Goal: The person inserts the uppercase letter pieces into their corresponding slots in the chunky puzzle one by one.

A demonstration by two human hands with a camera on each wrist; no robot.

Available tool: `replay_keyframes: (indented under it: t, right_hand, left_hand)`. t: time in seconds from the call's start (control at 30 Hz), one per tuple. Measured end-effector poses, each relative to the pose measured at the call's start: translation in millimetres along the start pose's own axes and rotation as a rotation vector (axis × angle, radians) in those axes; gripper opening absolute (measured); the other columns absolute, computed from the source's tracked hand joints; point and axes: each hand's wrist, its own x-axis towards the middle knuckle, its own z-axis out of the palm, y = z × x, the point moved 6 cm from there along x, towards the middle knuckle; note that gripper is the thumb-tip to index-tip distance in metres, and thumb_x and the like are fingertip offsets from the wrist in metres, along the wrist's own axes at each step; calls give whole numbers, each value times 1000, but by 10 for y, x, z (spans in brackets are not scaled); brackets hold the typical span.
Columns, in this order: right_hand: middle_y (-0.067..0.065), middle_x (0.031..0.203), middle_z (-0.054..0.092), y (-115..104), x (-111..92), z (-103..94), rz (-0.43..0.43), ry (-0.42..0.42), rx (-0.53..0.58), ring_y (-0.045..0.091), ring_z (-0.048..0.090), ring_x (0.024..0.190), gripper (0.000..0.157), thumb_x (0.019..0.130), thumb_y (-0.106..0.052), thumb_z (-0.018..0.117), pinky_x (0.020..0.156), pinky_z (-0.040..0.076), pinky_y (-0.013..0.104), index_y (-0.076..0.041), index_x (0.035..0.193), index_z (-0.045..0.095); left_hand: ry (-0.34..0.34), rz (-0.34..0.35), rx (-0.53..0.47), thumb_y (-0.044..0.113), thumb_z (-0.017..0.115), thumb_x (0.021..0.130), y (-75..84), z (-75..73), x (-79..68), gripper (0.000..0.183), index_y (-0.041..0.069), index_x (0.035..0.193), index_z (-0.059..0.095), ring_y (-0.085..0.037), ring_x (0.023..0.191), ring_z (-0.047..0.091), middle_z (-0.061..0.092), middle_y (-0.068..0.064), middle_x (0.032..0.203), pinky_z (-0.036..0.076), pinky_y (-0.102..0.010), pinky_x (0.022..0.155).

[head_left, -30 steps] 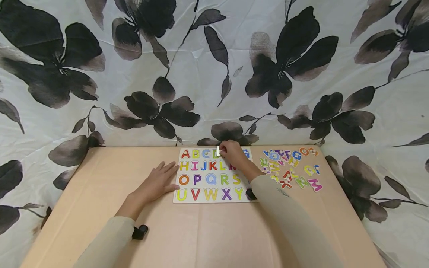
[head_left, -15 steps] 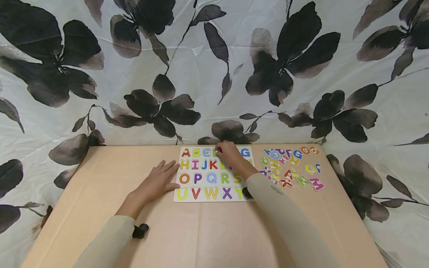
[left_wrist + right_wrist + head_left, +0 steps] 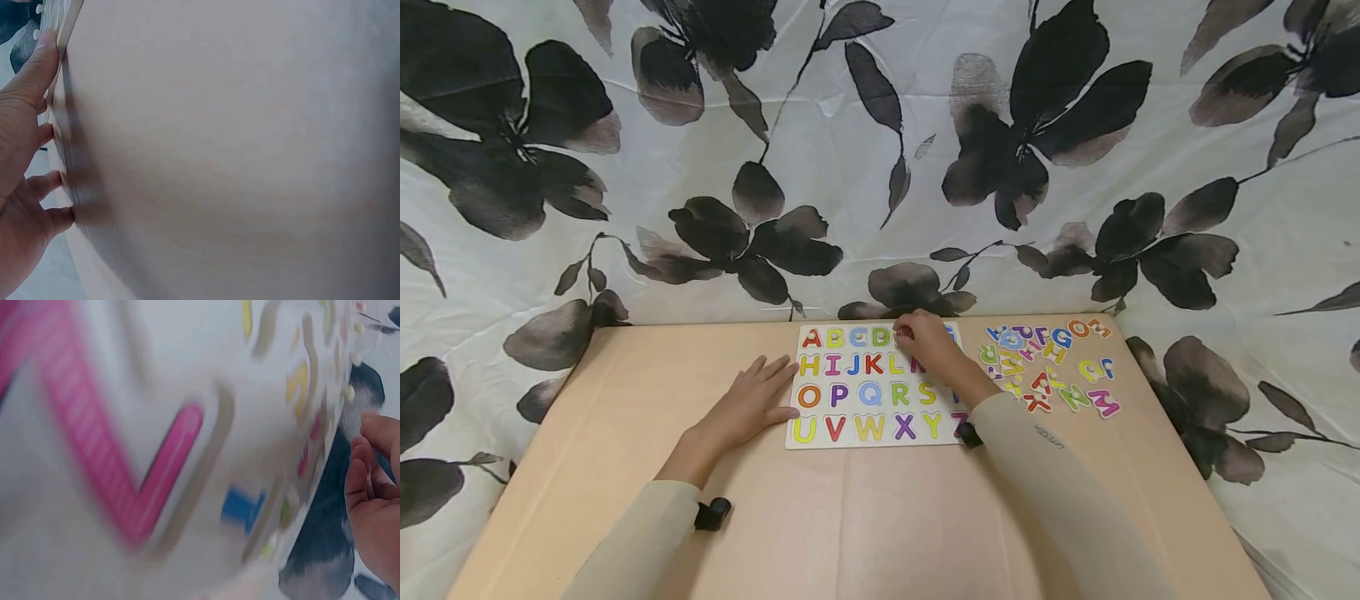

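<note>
A white alphabet puzzle board (image 3: 853, 440) with coloured letters lies on the table. My left hand (image 3: 748, 398) rests flat at its left edge, fingers spread; in the left wrist view its thumb (image 3: 37, 72) touches the board's edge. My right hand (image 3: 928, 346) is over the top row, just right of the green D (image 3: 881, 337). It covers the slots beyond. In the right wrist view the right hand (image 3: 378, 478) has loosely bent fingers, with no piece visible between them. A pink letter (image 3: 169, 456) on the board looms close there, blurred.
Several loose letter pieces (image 3: 1073, 398) lie scattered to the right of the board, some overlapping. A floral cloth (image 3: 865, 167) hangs behind the table's far edge. My right sleeve (image 3: 1052, 467) crosses the board's lower right corner.
The right hand held a white-backed piece near the D a second ago, then lowered over that spot. It has shifted slightly right, uncovering the D. The left hand has stayed put.
</note>
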Motion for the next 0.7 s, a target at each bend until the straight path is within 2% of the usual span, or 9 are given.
replay_keyframes:
  t: [0.17,0.37,0.5,0.7]
  right_hand:
    - [6,106,62,173,-119,-231,42,18,9,21,58,95,24,99,-20,71,85,56,33,-11,122,72]
    - [11,107,65,451,-313,-575,44,97,25,25,60,96,26,101,-17,69,84,56,38,-5,123,71]
    - [13,108,65,707,-453,-816,90,147,44,27,60,98,26,102,-17,67,85,56,41,-4,124,70]
    - [19,114,66,1164,-626,-1119,142,199,6,35,64,106,29,105,-18,62,89,56,49,-1,127,67]
  left_hand:
    - [-7,0,-3,49,74,92,-16,-12,4,85,8,159,41,-56,152,22,35,-19,166,24,-79,114]
    - [-20,-5,-17,49,73,92,-28,-12,7,85,8,159,40,-55,153,20,33,-18,167,22,-78,116]
    - [-21,-7,-19,50,73,92,-22,-11,12,85,9,159,39,-54,153,20,33,-18,167,22,-78,116]
    - [-21,-10,-23,49,74,92,-16,-11,24,85,8,159,39,-55,153,20,33,-18,167,22,-78,116]
